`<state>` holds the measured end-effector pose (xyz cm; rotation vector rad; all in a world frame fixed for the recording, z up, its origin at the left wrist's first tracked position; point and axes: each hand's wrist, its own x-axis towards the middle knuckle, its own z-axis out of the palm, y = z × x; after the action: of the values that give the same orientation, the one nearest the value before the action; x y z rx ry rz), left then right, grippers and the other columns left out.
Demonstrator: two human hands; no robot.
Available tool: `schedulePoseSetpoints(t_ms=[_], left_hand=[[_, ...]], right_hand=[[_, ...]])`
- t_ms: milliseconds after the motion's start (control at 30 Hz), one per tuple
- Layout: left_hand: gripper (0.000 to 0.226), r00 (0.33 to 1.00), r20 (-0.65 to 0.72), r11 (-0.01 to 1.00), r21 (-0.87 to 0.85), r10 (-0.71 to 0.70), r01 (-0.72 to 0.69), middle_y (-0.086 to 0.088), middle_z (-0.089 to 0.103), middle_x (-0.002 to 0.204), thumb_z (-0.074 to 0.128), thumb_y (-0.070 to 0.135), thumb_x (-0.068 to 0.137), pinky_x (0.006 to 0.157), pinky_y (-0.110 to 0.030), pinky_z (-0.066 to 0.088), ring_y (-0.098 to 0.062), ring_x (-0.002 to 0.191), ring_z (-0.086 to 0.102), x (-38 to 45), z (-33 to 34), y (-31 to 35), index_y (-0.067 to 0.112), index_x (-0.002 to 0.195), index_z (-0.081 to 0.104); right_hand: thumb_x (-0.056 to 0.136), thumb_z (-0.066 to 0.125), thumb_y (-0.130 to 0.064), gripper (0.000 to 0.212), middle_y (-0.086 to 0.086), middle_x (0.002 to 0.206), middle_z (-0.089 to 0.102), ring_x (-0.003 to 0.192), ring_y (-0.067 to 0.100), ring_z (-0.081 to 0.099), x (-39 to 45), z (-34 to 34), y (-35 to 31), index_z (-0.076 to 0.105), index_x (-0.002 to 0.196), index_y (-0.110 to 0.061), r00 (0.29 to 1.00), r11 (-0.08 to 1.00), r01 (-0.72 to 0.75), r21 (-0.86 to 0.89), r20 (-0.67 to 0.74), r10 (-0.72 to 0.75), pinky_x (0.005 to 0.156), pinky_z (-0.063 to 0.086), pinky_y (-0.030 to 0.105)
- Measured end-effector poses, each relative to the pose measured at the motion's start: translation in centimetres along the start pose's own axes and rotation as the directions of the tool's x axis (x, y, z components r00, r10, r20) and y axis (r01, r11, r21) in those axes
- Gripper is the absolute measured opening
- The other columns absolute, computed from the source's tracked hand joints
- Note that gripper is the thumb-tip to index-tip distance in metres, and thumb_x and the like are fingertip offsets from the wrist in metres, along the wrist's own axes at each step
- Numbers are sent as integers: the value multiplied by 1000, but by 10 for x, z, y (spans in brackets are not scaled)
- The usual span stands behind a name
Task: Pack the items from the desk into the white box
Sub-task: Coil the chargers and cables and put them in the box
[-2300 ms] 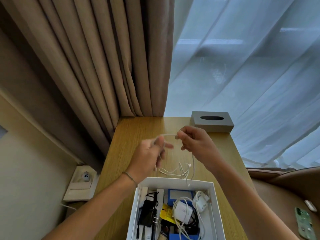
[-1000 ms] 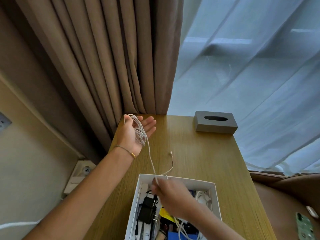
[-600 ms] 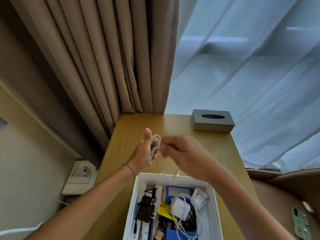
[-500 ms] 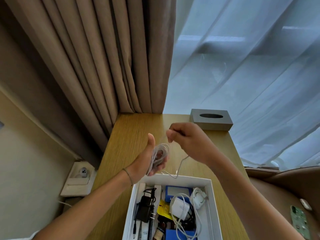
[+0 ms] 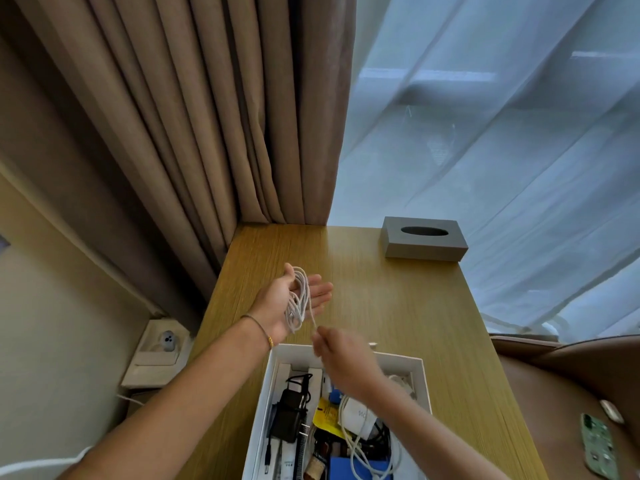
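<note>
Hands (image 5: 341,355) coiling cable (image 5: 298,299) above cluttered white box (image 5: 424,379)

Bare desk (image 5: 398,306) before tissue box (image 5: 424,244)

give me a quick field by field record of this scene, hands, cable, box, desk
left hand: palm up over the desk, fingers straight, loops of white cable wound round it
right hand: above the far edge of the box, pinching the cable's loose end
white box: open, on the near part of the desk, holding chargers, cables and small items
desk: wooden, grey tissue box at its far right corner
cable: not yet in the box
</note>
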<state>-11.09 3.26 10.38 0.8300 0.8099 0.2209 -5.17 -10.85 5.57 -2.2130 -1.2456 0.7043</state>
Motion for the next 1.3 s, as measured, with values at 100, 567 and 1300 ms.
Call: schedulePoseSetpoints(t_ms=[100,567,1300], left_hand=[[55,999,-45,991,-131,31,-37,-22,75,101,25,49,106,89,-46,55,-33,95,73,3,7,-2,6,97,58],[91,952,294,781,575,78,-242,-2,55,57,8,89,78,38,-18,34,-10,42,47,-9,-5,-15,16,72,62],[44,957,-161,970,51,241,-236,-16,72,79,35,41,107,62,-34,58,-25,63,69,-7,6,-12,6,92,57]], right_hand=[[107,35,-36,39,10,81,67,77,32,62,-11,15,-18,58,85,-13,998,995,66,-68,21,-65,72,51,47],[102,54,-25,24,-13,50,52,47,4,49,-15,-117,-36,63,82,-16,999,746,-4,665,38,-28,66,53,30],[108,37,-38,42,-3,93,72,78,15,64,-29,-13,-46,69,96,-15,969,990,144,7,204,-143,76,53,36]])
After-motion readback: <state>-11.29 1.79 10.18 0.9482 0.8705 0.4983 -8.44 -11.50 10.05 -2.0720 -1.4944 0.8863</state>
